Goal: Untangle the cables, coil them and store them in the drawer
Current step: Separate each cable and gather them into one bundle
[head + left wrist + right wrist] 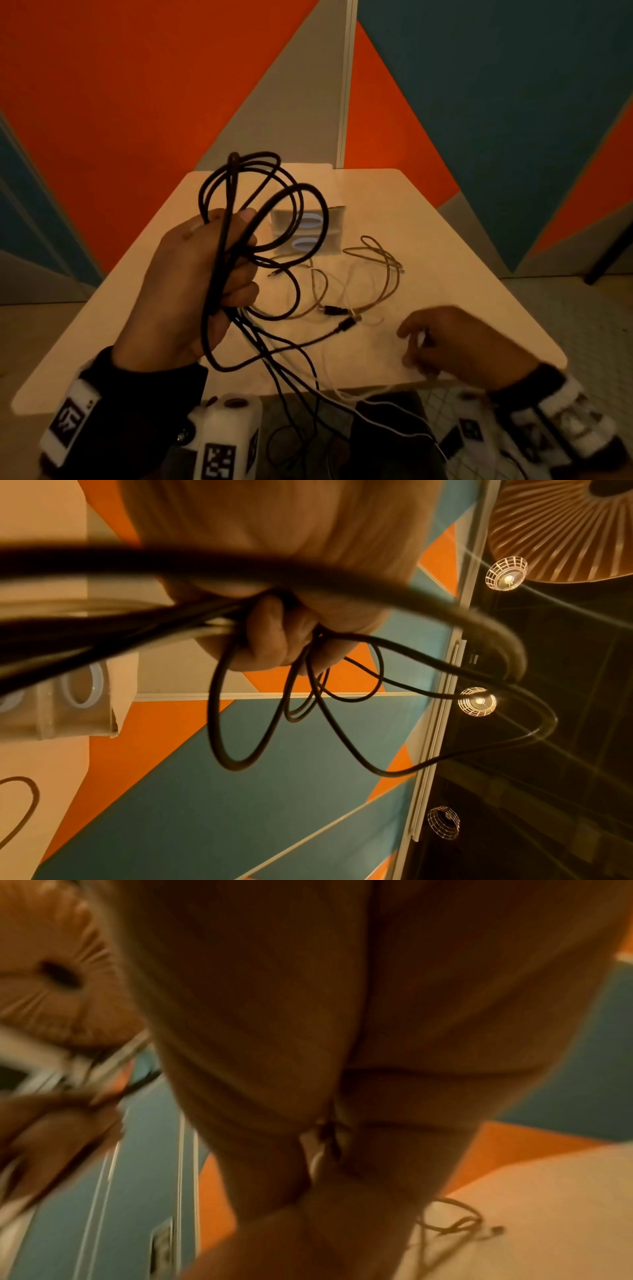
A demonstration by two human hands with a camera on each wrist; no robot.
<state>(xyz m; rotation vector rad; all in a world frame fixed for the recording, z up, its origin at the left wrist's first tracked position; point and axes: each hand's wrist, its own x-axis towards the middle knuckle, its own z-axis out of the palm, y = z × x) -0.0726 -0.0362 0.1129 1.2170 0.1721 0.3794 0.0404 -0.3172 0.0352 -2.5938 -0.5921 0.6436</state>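
Note:
My left hand (236, 263) is raised above the table and grips a bundle of black cable (260, 178) loops; loose black strands hang from it over the near edge. In the left wrist view the fingers (274, 634) curl round the black cable (236, 750) and a pale strand. My right hand (416, 342) hovers low at the table's front right, fingers curled, pinching a thin white cable (346, 397) that trails off the edge. The right wrist view is blurred; a bit of white cable (316, 1156) shows between the fingers (274, 1150). A grey cable (380, 260) lies loosely looped on the table.
A small white drawer unit (334, 222) with two oval handles stands closed at mid-table behind the black loops; it also shows in the left wrist view (78, 710). Black plug ends (334, 310) lie among pale cables. The beige table (462, 240) meets orange and blue wall panels.

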